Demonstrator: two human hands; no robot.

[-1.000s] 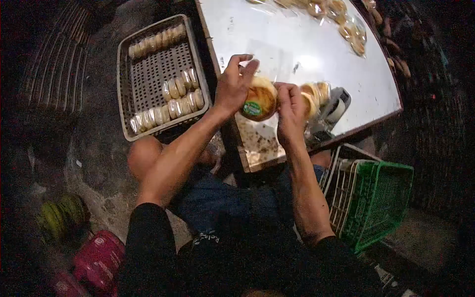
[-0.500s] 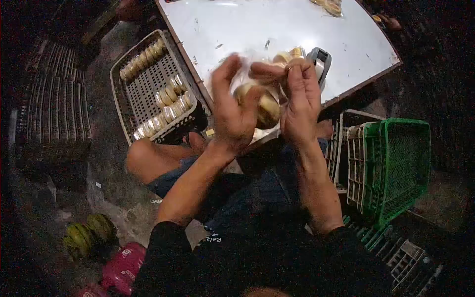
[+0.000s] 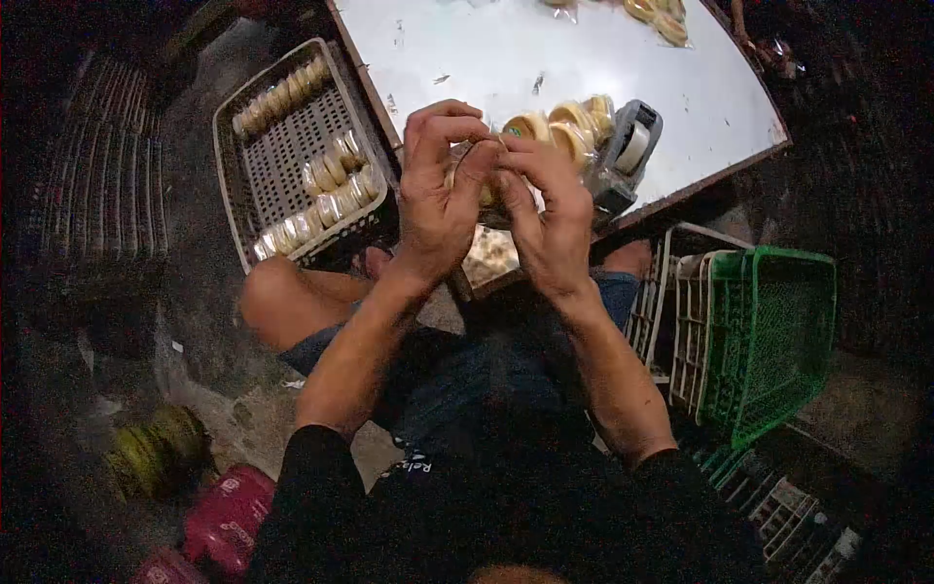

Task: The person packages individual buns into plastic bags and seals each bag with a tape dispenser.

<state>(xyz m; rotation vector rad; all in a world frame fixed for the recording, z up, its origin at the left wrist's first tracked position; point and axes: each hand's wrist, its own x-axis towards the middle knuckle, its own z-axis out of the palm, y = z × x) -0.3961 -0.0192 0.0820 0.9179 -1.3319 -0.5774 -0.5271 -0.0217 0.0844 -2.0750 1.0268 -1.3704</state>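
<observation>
My left hand (image 3: 438,200) and my right hand (image 3: 553,219) meet above the near edge of the white table, fingers bent and pinched together. Between them is a plastic-wrapped round pastry (image 3: 494,206), pale yellow and mostly hidden by my fingers. Beyond my right hand, several round pale pastries (image 3: 574,131) lie on the table, some in clear plastic. A grey tape dispenser (image 3: 623,161) with a pale roll stands to the right of them.
On the left, a plastic crate (image 3: 226,185) holds rows of wrapped pastries. More wrapped pastries (image 3: 662,18) lie at the white table's (image 3: 700,107) far side. Green and white crates (image 3: 744,341) stand at right. Pink containers (image 3: 232,521) sit on the floor at lower left.
My hands have drawn together, their fingertips now meeting over the pastry, which was more exposed before. The view has shifted slightly, showing more of the pastries and the tape dispenser.
</observation>
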